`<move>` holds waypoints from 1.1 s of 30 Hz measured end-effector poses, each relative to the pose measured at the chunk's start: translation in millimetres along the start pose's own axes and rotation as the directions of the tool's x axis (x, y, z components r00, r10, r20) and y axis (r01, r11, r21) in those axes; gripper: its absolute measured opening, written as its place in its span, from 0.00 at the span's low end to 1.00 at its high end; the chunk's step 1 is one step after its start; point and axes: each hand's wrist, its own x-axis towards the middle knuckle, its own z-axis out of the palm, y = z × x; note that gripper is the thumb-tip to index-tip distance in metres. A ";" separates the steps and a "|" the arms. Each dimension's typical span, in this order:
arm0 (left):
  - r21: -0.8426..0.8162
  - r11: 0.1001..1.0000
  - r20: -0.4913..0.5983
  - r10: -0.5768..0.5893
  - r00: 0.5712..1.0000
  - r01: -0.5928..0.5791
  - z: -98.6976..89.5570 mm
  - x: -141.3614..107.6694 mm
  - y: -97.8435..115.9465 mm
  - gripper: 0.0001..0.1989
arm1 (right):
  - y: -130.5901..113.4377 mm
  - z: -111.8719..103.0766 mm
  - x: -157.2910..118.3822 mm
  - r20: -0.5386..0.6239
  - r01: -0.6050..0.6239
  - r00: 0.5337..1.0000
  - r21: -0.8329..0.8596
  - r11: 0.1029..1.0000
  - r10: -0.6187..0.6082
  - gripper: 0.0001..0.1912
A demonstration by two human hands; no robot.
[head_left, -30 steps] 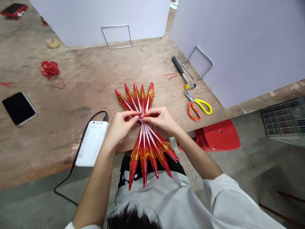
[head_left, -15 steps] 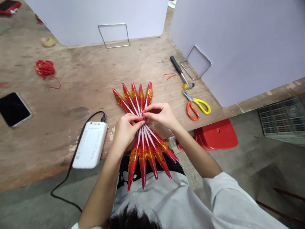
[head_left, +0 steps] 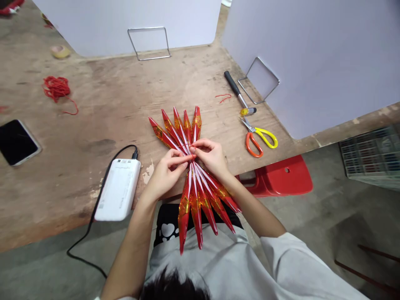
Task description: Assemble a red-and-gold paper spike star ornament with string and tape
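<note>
A bundle of pleated red and gold folded paper (head_left: 204,200) fans out at both ends and narrows at its middle. Its far points lie over the table, while the near ones reach past the edge above my lap. Thin red string (head_left: 186,146) crosses the narrow waist. My right hand (head_left: 210,155) pinches the string at the right of the waist, thumb and forefinger together. On the left, my left hand (head_left: 171,168) has its fingertips at the waist, closed on the string; the exact grip is partly hidden.
A white power bank (head_left: 118,189) with a black cable lies left, near a phone (head_left: 18,142). Beyond are a red string tangle (head_left: 56,88) and tape roll (head_left: 60,51). Right are scissors (head_left: 255,135), a hammer (head_left: 236,91) and a red stool (head_left: 283,177). White panels (head_left: 306,62) stand behind.
The near end of the paper bundle has swung to the right. Both hands have shifted slightly right at the waist, and the left fingers have spread somewhat.
</note>
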 end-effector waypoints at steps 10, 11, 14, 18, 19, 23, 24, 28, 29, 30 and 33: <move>0.481 0.851 0.037 0.220 0.975 -0.210 12.8 -14.5 -18.0 0.22 | 3.9 -10.5 -11.7 -0.082 0.094 0.991 -0.154 0.984 -0.107 0.10; 0.561 0.805 0.025 0.216 0.976 -0.192 15.9 -16.5 -16.7 0.22 | 3.9 -10.7 -12.5 -0.084 0.094 0.991 -0.159 0.983 -0.108 0.10; 0.742 0.663 -0.062 0.208 0.976 -0.095 26.0 -22.2 -9.6 0.22 | 3.8 -10.0 -15.1 -0.075 0.124 0.988 -0.150 0.981 -0.136 0.09; 0.835 0.550 -0.165 0.251 0.954 -0.001 34.7 -25.7 -0.5 0.22 | 3.9 -6.8 -18.7 -0.080 0.148 0.983 -0.165 0.975 -0.163 0.05; 0.842 0.539 -0.178 0.273 0.945 0.002 35.6 -25.5 0.7 0.22 | 3.8 -5.9 -19.4 -0.090 0.146 0.982 -0.181 0.973 -0.164 0.05; 0.857 0.515 -0.196 0.349 0.916 -0.013 34.5 -19.7 4.6 0.18 | 3.9 -4.1 -21.3 -0.113 0.146 0.979 -0.209 0.967 -0.172 0.01; 0.860 0.509 -0.192 0.366 0.911 -0.023 33.4 -17.2 6.1 0.16 | 4.1 -4.1 -21.5 -0.109 0.147 0.979 -0.205 0.968 -0.172 0.01; 0.867 0.493 -0.159 0.410 0.898 -0.072 26.9 -6.2 12.9 0.10 | 4.7 -5.1 -22.5 -0.087 0.161 0.980 -0.184 0.970 -0.179 0.01; 0.866 0.492 -0.147 0.413 0.899 -0.084 25.1 -3.7 14.2 0.09 | 4.7 -5.4 -22.8 -0.080 0.167 0.980 -0.179 0.970 -0.183 0.01; 0.864 0.494 -0.136 0.412 0.901 -0.095 23.4 -1.4 14.9 0.09 | 4.7 -5.6 -23.0 -0.071 0.171 0.980 -0.177 0.969 -0.186 0.01; 0.849 0.515 -0.114 0.397 0.911 -0.119 19.0 4.0 14.7 0.07 | 4.5 -6.5 -23.2 -0.051 0.168 0.983 -0.179 0.969 -0.179 0.03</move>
